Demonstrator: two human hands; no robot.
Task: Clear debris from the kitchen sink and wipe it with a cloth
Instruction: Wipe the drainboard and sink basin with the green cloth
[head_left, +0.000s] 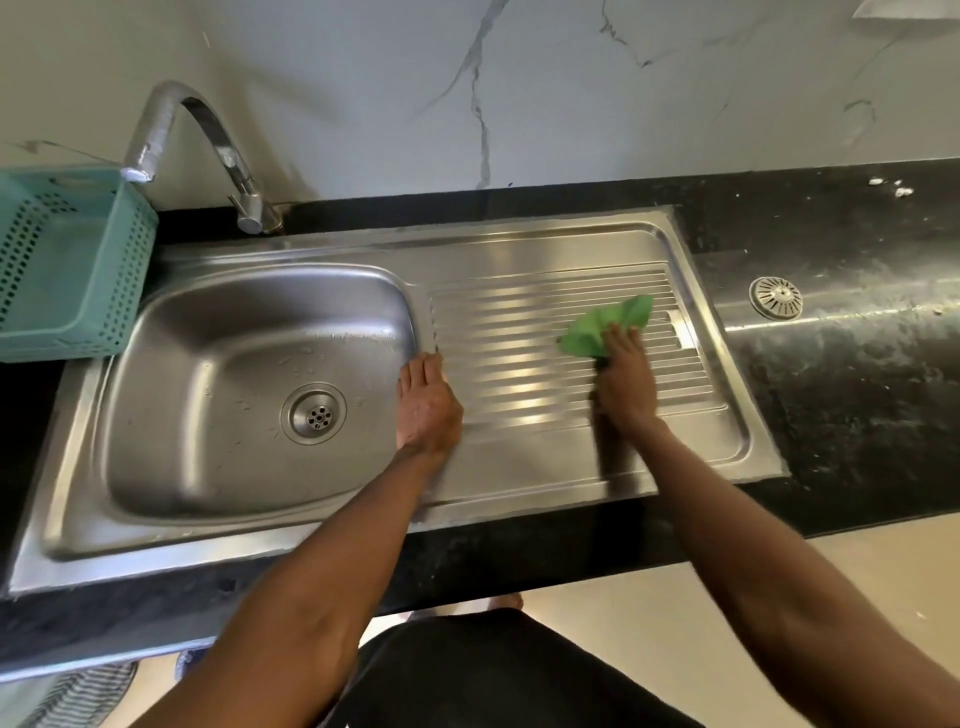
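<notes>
My right hand (626, 382) presses the green cloth (608, 326) flat against the ribbed drainboard (519, 332) of the steel sink (171, 530). My fingers are bunched over the cloth's near edge, and the rest of it sticks out ahead of them, toward the wall. My left hand (427, 405) grasps nothing; it lies open, palm down, on the ridge between the drainboard and the basin (218, 374), fingers pointing away from me, bracing.

What matters for the next stroke is how the ribs run. They lie left to right, from the basin side toward the desk (857, 395) on my right, and the cloth sits toward their right end. So I judge the natural sweep runs along the grooves, leftward toward my bracing hand and the basin, which lies well to the left of the cloth. My right hand is the one on the cloth; my left is the nearer to the basin and its drain (314, 413).

The basin holds only a few water drops that I can see, no obvious debris. The strainer (775, 297) lies out on the desk, past the sink's right edge.
</notes>
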